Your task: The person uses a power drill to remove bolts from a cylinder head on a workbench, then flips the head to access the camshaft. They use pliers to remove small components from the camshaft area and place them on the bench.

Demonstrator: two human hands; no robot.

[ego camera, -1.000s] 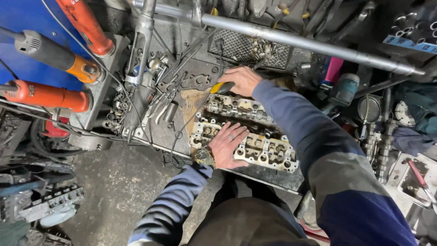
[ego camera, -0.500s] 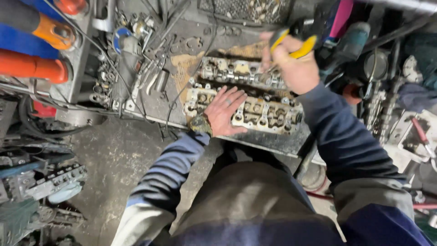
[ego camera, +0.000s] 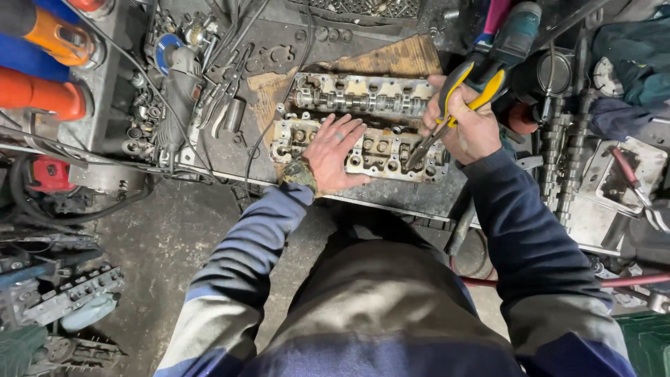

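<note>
Change: since half a second ago my right hand (ego camera: 466, 126) has come down from above the far edge, so the pliers' nose now sits at the near right end of the cylinder head; my left hand has stayed flat in the same spot.
Workbench (ego camera: 391, 192): dark, oily metal top running across in front of me, crowded with loose parts and cables.
Cylinder head (ego camera: 363, 122): long grimy casting lying flat on the bench, lengthwise left to right, its two rows of ports and valve pockets facing up; a wooden board (ego camera: 405, 59) lies under its far side.
Camshafts (ego camera: 562, 160): two ribbed shafts lying side by side on the bench to the right of the head, near my right wrist.
Angle grinder (ego camera: 178, 98): grey body lying left of the head, well apart from my hands.
Left hand (ego camera: 333, 150): empty, palm down, fingers spread, pressing on the near left part of the head; a watch (ego camera: 299, 173) sits at the wrist.
Right hand: fist clenched round the handles.
Pliers (ego camera: 453, 105): yellow-and-black grips in my right fist, slim nose angled down onto the head's near right end; I cannot tell whether the tips pinch anything.
</note>
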